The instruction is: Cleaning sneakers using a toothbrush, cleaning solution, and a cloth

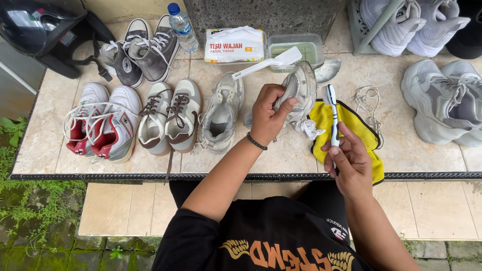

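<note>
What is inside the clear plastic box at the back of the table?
The clear plastic box holds pale green cloudy liquid. A white brush lies across its front rim, its head covering part of the liquid. Anything at the bottom is hidden by the cloudiness.

Light: soft, even daylight, bright overall, no single source visible.
Shadows: faint and short under the shoes on the tiled ledge (301, 160); darker under the ledge at 6 o'clock.
Glare: mild sheen on the dark helmet (35, 25) at 10 o'clock; white sneakers (411, 22) at 1 o'clock near blown out.
Focus: sharp across the centre; no motion blur.
Distortion: wide-angle bowing of the ledge edge toward 3 and 9 o'clock.
</note>
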